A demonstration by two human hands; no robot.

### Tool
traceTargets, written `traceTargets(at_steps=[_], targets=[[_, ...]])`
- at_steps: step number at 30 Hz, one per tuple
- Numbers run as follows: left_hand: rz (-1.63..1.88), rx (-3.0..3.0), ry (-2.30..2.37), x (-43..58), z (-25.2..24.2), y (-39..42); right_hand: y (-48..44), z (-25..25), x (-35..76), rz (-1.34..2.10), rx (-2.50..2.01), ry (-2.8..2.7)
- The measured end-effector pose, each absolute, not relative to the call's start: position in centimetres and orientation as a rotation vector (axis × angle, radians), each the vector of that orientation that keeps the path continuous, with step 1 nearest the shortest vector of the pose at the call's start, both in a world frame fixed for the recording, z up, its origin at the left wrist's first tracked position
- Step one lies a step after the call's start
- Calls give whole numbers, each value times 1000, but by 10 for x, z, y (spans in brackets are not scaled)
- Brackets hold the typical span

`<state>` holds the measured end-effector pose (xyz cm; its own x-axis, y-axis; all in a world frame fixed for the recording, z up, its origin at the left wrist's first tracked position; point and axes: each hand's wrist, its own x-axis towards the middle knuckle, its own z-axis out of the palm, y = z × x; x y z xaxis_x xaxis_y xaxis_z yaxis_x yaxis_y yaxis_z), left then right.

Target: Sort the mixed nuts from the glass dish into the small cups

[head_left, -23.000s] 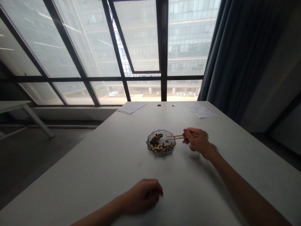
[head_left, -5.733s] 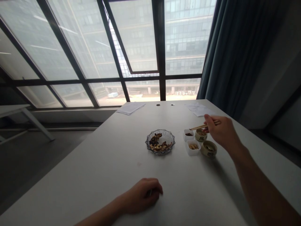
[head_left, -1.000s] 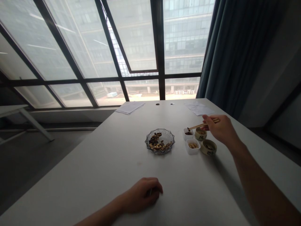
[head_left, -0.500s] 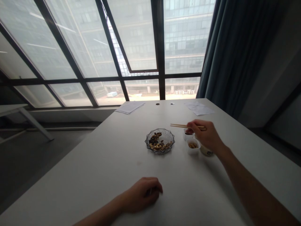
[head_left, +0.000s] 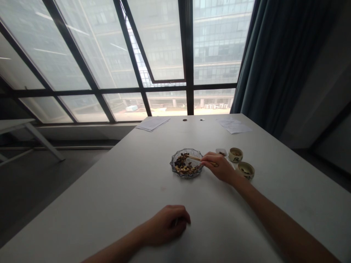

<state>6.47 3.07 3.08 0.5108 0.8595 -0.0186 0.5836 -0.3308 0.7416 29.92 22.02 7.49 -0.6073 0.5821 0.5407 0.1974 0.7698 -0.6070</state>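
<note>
My right hand (head_left: 218,166) is closed round a pair of wooden chopsticks (head_left: 194,158). Their tips reach into a scalloped clear glass bowl (head_left: 199,165), at the dark pieces on its left side. Dark and pale-brown dried pieces (head_left: 186,168) fill the bowl's left and front; whether the tips grip one is too small to tell. Loosely curled, my left hand (head_left: 167,225) rests on the table nearer to me, with nothing visible in it. Just beyond my right hand stands a small clear plastic cup (head_left: 221,152); a second such cup is mostly hidden behind the hand.
Two cream ceramic cups with dark characters, a far one (head_left: 235,158) and a near one (head_left: 245,176), stand right of my right hand. Paper sheets lie at the white table's (head_left: 123,190) far left (head_left: 153,123) and far right (head_left: 234,125). Windows and a dark curtain (head_left: 263,69) are beyond.
My right hand has moved left and down with the chopsticks, from above the small cups to the glass bowl. Both ceramic cups now show. My left hand has stayed put.
</note>
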Motion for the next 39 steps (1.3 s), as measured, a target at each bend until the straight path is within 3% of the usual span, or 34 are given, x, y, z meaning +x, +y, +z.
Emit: traceTargets(at_steps=[13, 29, 39], targets=[[539, 2066, 1174, 64, 28, 30, 212, 70, 293, 595, -642, -2279], [515, 2066, 1179, 63, 28, 30, 193, 152, 343, 901, -893, -1828], [530, 2059, 1183, 63, 26, 30, 187, 185, 396, 747, -1195, -1689]])
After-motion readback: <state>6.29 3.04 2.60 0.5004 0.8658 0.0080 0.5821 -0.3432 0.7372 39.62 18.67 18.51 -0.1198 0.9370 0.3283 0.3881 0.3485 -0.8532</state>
